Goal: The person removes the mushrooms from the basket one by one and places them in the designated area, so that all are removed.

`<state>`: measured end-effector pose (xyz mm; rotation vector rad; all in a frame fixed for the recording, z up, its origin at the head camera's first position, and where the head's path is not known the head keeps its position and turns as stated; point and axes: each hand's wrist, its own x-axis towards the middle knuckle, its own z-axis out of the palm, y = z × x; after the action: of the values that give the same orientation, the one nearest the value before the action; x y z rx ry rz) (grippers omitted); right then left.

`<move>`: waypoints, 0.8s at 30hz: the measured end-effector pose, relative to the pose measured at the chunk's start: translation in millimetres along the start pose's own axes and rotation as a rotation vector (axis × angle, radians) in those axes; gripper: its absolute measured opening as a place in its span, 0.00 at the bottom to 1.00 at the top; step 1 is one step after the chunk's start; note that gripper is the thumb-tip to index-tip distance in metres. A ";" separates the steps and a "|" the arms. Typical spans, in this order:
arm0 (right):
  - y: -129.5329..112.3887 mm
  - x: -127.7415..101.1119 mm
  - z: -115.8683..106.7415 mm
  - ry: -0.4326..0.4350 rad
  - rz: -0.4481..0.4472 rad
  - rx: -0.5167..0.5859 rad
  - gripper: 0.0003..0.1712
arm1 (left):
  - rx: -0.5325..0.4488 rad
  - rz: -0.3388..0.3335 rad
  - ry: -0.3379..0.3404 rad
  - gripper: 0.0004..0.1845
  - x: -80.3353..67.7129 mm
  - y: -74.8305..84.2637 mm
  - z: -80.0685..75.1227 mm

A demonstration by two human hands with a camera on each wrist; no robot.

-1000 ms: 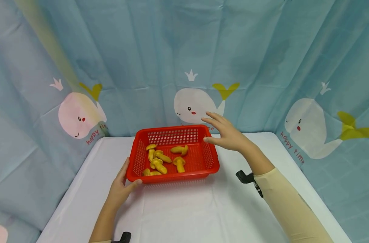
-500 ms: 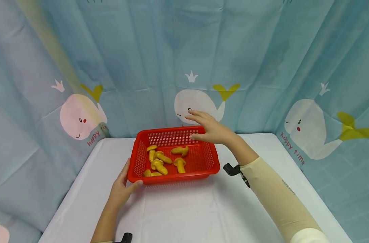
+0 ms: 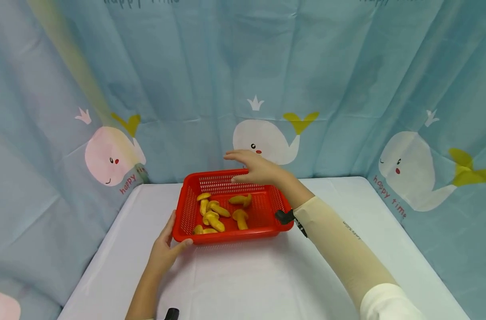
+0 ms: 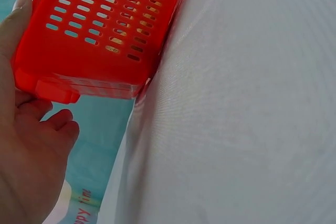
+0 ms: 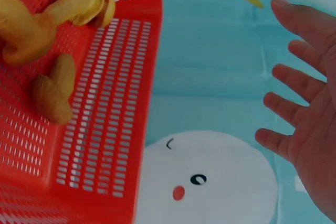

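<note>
Beige sleeve (image 3: pixel 343 249) with small print, black wrist mount (image 3: pixel 286 217)

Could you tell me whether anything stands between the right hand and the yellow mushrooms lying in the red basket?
Nothing visible does. The right hand hovers open above the far rim of the red basket, whose top is open, and the yellow mushrooms lie uncovered below it. The left hand holds the near left corner.

The only readable words stood on the blue whale-print curtain (image 3: pixel 210 66). Taking its middle white whale (image 3: pixel 263 138) as the landmark: far to the left, under the pink whale (image 3: pixel 112 155), red letters read "happy". Far to the right, under the right-hand white whale (image 3: pixel 411 164), red letters read "happy time". Along the curtain's top edge, above the middle whale, cut-off lettering could not be read fully.
</note>
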<state>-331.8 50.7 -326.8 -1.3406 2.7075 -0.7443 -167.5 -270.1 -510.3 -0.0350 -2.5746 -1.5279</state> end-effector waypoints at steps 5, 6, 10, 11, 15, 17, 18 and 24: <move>2.9 15.1 8.2 0.007 -0.001 0.002 0.39 | -0.004 -0.008 0.003 0.54 -0.3 4.0 0.2; 4.0 18.1 10.1 0.011 -0.007 0.005 0.39 | -0.003 -0.011 0.004 0.53 -0.3 4.5 0.0; 6.5 29.7 20.3 0.026 -0.030 0.040 0.37 | 0.003 -0.007 0.010 0.53 -0.9 1.0 -1.2; 6.9 32.2 23.4 0.027 -0.028 0.048 0.36 | 0.003 -0.006 0.011 0.53 -1.2 0.0 -1.6; 7.3 39.9 34.4 0.022 -0.006 0.072 0.34 | 0.009 -0.004 0.015 0.53 -1.9 -3.5 -2.4; 7.9 43.6 39.0 0.017 0.005 0.076 0.34 | 0.011 0.000 0.014 0.53 -1.9 -4.1 -2.2; 8.1 45.3 40.7 0.013 0.004 0.076 0.33 | 0.010 0.007 0.016 0.54 -1.8 -4.1 -2.0; 12.4 57.9 51.6 -0.003 0.019 0.075 0.31 | 0.005 0.022 0.020 0.54 -0.5 -2.1 0.1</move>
<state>-365.5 -7.6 -367.4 -1.2974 2.6576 -0.8326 -167.2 -271.0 -512.2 -0.0475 -2.5540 -1.5066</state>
